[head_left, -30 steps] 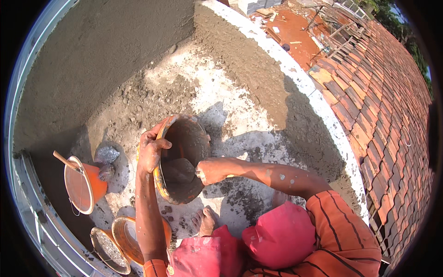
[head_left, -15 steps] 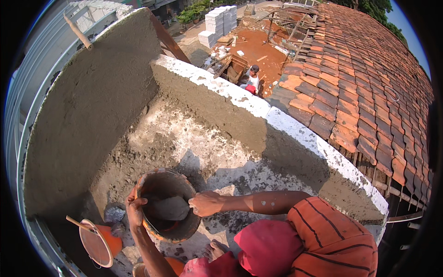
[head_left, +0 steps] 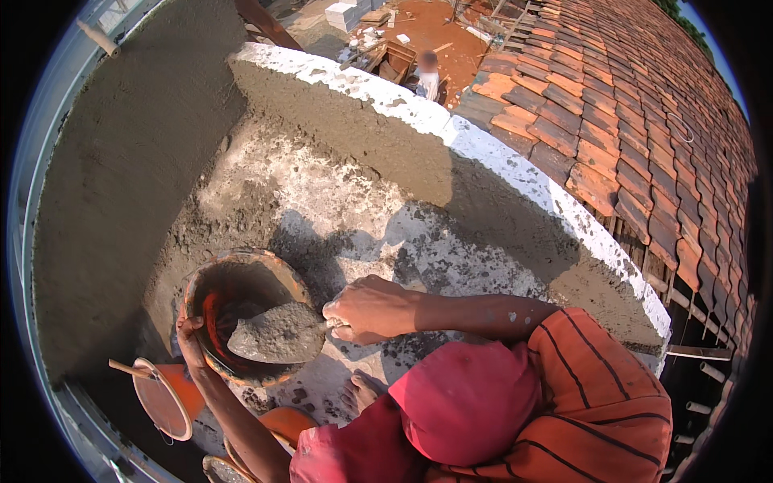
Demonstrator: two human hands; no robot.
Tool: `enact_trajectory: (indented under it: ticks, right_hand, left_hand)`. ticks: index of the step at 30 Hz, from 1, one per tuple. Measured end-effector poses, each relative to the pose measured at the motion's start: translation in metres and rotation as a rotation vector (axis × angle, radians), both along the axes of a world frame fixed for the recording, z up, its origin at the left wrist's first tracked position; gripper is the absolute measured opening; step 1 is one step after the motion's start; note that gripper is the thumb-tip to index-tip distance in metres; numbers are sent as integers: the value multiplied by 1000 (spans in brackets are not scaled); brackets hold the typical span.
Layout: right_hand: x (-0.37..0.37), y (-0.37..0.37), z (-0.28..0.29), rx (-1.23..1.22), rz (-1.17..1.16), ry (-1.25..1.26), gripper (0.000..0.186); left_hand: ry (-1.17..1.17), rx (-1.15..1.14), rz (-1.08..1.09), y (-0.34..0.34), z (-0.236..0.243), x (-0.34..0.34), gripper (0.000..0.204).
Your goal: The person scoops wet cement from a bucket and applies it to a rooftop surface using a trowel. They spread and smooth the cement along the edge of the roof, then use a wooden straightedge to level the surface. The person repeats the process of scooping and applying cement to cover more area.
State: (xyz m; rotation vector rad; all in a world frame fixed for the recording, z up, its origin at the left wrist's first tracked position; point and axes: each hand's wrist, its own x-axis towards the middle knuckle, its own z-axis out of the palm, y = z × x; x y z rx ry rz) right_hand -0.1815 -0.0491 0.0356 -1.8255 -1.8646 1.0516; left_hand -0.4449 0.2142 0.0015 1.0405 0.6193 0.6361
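Note:
My left hand grips the left rim of a round, mortar-stained bucket with dark and orange patches inside. The bucket stands on the rough floor. In my right hand is a trowel, held by its handle, which my fingers mostly cover. Its blade carries a thick heap of wet grey mortar and is level over the bucket's mouth, near the right rim. The heap hides part of the bucket's inside.
An orange bucket with a stick leans at the lower left. Another orange container is partly behind my left forearm. A low wall with a white top edges the floor, beside a tiled roof. A person is below.
The trowel has risen from inside the bucket and now bears a heap of mortar. My left hand stays on the rim. The whole view has shifted slightly.

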Motion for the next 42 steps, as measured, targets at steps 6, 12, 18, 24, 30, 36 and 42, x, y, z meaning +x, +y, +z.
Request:
enact_trajectory:
  ticks: [6, 12, 18, 24, 30, 36, 42]
  right_hand:
    - [66, -50, 6, -148, 4, 617, 32]
    - [132, -250, 17, 15, -1141, 612, 26]
    - [70, -352, 55, -142, -1340, 512, 13]
    - [91, -174, -90, 60, -832, -138, 27]
    - [141, -28, -154, -155, -765, -348, 39]
    - [143, -15, -142, -200, -793, -316, 40]
    - [148, -21, -142, -207, -791, -345, 44]
  left_hand:
    - [58, -12, -27, 14, -4, 6, 62]
    - [129, 7, 9, 15, -1, -24, 66]
    - [92, -112, 140, 28, -22, -65, 69]
    - [213, 3, -100, 17, 6, 38, 64]
    - [328, 65, -180, -6, 10, 71, 62]
    - [357, 45, -142, -5, 11, 55, 63]
    - [326, 37, -160, 2, 5, 68, 67]
